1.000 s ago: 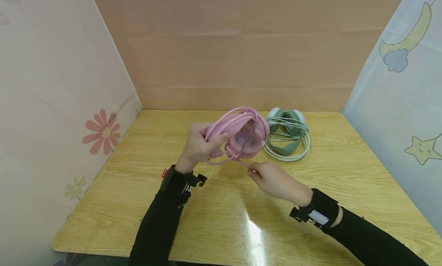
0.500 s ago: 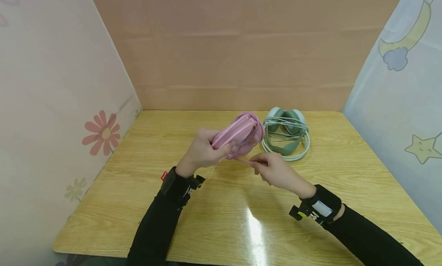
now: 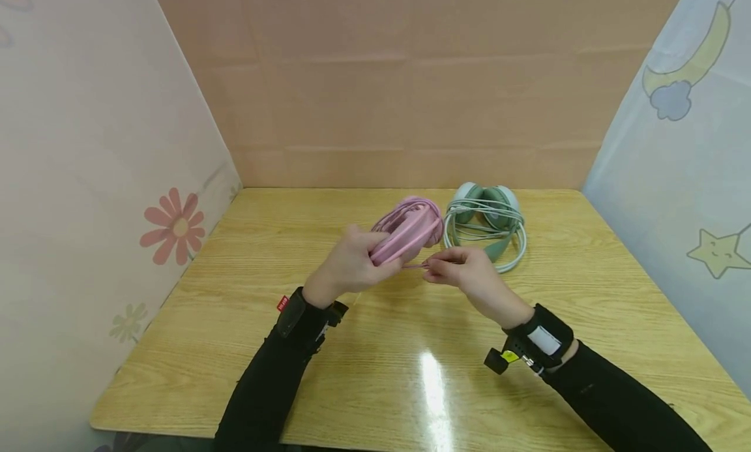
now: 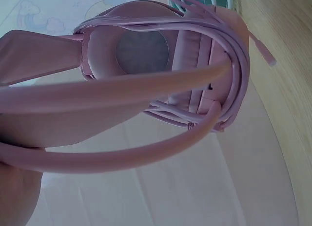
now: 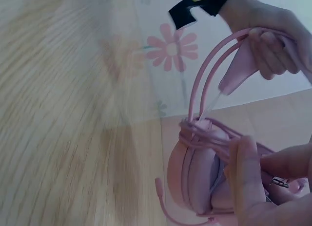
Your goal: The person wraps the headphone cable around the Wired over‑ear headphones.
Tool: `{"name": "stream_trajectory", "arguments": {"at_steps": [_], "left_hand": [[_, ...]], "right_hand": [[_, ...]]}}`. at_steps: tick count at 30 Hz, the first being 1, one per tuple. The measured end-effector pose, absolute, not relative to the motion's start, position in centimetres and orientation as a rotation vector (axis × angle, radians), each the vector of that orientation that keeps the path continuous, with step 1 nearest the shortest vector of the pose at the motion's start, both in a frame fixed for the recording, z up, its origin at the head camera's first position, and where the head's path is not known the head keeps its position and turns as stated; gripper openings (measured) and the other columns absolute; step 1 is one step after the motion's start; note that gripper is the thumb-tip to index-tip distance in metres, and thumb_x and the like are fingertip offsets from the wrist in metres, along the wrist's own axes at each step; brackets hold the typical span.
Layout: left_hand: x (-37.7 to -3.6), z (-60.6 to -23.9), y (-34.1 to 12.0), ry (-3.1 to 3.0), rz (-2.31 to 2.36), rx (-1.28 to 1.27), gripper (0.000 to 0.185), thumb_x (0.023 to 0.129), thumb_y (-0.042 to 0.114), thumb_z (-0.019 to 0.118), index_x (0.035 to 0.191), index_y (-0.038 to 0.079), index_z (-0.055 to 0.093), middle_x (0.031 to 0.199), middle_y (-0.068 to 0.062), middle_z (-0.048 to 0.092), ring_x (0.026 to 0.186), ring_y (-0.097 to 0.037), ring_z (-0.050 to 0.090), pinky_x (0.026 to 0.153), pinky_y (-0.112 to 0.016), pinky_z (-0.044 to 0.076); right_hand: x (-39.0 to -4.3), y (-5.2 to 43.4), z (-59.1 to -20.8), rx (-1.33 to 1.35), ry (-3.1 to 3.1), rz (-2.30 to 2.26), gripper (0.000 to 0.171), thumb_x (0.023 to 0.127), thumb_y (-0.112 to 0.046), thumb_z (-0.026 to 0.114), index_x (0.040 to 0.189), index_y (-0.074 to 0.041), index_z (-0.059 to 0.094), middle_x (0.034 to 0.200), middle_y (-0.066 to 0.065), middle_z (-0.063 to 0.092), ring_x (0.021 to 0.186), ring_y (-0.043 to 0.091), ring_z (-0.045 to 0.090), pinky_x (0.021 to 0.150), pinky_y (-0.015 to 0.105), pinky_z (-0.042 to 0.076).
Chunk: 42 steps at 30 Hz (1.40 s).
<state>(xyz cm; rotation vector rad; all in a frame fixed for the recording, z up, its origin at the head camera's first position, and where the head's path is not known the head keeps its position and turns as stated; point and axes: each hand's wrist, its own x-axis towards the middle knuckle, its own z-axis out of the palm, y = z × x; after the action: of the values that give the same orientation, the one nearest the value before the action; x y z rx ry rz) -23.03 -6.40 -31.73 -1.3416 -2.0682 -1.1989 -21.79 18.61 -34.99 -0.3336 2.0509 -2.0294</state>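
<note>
A pink headset [image 3: 411, 232] with its pink cable wound round it is held above the wooden table [image 3: 364, 374]. My left hand [image 3: 352, 264] grips its headband, seen close in the left wrist view as pink bands across the ear cup [image 4: 141, 53]. My right hand [image 3: 460, 269] pinches the free end of the pink cable [image 3: 415, 266] just beside the headset. In the right wrist view my fingers [image 5: 253, 182] lie against the wound cable and ear cup [image 5: 200, 179], with the left hand [image 5: 273, 36] above on the headband.
A green headset [image 3: 487, 233] with a white cable coiled on it lies on the table just right of the pink one. Patterned panels wall the table on the left, back and right.
The right hand has risen from the table toward the headset, bringing the cable end close to it. The left hand has tilted the pink headset flatter and lower.
</note>
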Motion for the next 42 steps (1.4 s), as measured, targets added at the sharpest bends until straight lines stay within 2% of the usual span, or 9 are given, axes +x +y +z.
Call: {"name": "stream_trajectory", "arguments": {"at_steps": [4, 8, 12, 17, 23, 29, 35, 38, 42], "left_hand": [[-22.9, -31.9, -6.0, -2.074, -1.107, -1.395, 0.017, 0.078, 0.006, 0.071, 0.068, 0.008, 0.057, 0.056, 0.006, 0.044, 0.047, 0.0, 0.037, 0.044, -0.018, 0.033], [-22.8, -32.0, -5.7, -2.091, -0.983, -1.417, 0.029, 0.077, 0.006, 0.072, 0.064, 0.012, 0.047, 0.057, 0.009, 0.037, 0.05, -0.002, 0.035, 0.048, -0.018, 0.03], [-22.5, -32.2, -5.4, -2.121, -0.835, -1.422, 0.035, 0.076, 0.009, 0.074, 0.063, 0.016, 0.042, 0.057, 0.011, 0.033, 0.05, -0.002, 0.033, 0.05, -0.019, 0.029], [-22.1, -32.5, -5.0, -2.113, -0.636, -1.425, 0.028, 0.075, 0.013, 0.076, 0.067, 0.017, 0.049, 0.061, 0.011, 0.037, 0.054, -0.003, 0.037, 0.054, -0.021, 0.032], [-21.4, -33.3, -4.4, -2.085, -0.309, -1.406, 0.026, 0.074, 0.022, 0.076, 0.069, 0.02, 0.05, 0.06, 0.014, 0.033, 0.05, -0.002, 0.035, 0.046, -0.023, 0.033], [-20.8, -34.1, -3.6, -2.062, -0.141, -1.382, 0.026, 0.073, 0.026, 0.076, 0.067, 0.021, 0.051, 0.058, 0.013, 0.03, 0.05, -0.005, 0.03, 0.043, -0.026, 0.032], [-20.5, -34.8, -3.2, -2.119, -0.032, -1.357, 0.025, 0.077, 0.03, 0.075, 0.069, 0.023, 0.052, 0.056, 0.013, 0.028, 0.049, -0.005, 0.025, 0.044, -0.025, 0.023], [-20.4, -34.9, -3.2, -2.163, 0.03, -1.335, 0.023, 0.078, 0.032, 0.075, 0.07, 0.024, 0.055, 0.056, 0.013, 0.029, 0.049, -0.006, 0.026, 0.045, -0.025, 0.02], [-20.3, -34.8, -3.1, -2.225, 0.08, -1.32, 0.022, 0.08, 0.033, 0.076, 0.072, 0.024, 0.057, 0.056, 0.013, 0.03, 0.049, -0.005, 0.027, 0.047, -0.024, 0.019]], "right_hand": [[-21.6, 18.4, -34.9, -0.301, 1.835, -2.149, 0.033, 0.105, -0.003, 0.049, 0.125, 0.023, 0.052, 0.112, 0.022, 0.068, 0.102, 0.025, 0.072, 0.095, 0.037, 0.054], [-21.6, 18.3, -34.6, -0.296, 1.621, -2.232, 0.05, 0.111, -0.026, 0.039, 0.141, 0.013, 0.043, 0.118, 0.018, 0.068, 0.115, 0.03, 0.066, 0.104, 0.04, 0.048], [-21.6, 18.1, -34.3, -0.247, 1.477, -2.265, 0.074, 0.108, -0.053, 0.031, 0.156, 0.004, 0.027, 0.124, 0.013, 0.068, 0.121, 0.026, 0.063, 0.108, 0.038, 0.044], [-21.7, 17.7, -34.1, -0.163, 1.393, -2.271, 0.085, 0.103, -0.063, 0.033, 0.159, 0.0, 0.019, 0.128, 0.013, 0.065, 0.122, 0.024, 0.061, 0.108, 0.036, 0.044], [-22.0, 17.1, -34.1, -0.191, 1.299, -2.29, 0.075, 0.104, -0.056, 0.042, 0.158, -0.006, 0.025, 0.132, 0.006, 0.063, 0.122, 0.019, 0.061, 0.109, 0.036, 0.043], [-22.2, 16.5, -34.4, -0.14, 1.215, -2.347, 0.054, 0.108, -0.03, 0.05, 0.149, -0.001, 0.033, 0.122, 0.01, 0.067, 0.114, 0.023, 0.067, 0.107, 0.037, 0.045], [-22.4, 15.9, -35.1, 0.01, 1.169, -2.427, 0.025, 0.106, -0.009, 0.045, 0.128, 0.004, 0.044, 0.115, 0.016, 0.065, 0.105, 0.024, 0.071, 0.103, 0.032, 0.048], [-22.6, 15.8, -35.4, 0.025, 1.181, -2.425, 0.02, 0.105, -0.008, 0.043, 0.121, 0.004, 0.046, 0.11, 0.016, 0.066, 0.103, 0.024, 0.072, 0.1, 0.031, 0.05], [-22.8, 15.9, -35.9, 0.022, 1.212, -2.418, 0.023, 0.104, -0.008, 0.041, 0.124, 0.002, 0.043, 0.109, 0.014, 0.064, 0.101, 0.023, 0.073, 0.099, 0.03, 0.05]]}}
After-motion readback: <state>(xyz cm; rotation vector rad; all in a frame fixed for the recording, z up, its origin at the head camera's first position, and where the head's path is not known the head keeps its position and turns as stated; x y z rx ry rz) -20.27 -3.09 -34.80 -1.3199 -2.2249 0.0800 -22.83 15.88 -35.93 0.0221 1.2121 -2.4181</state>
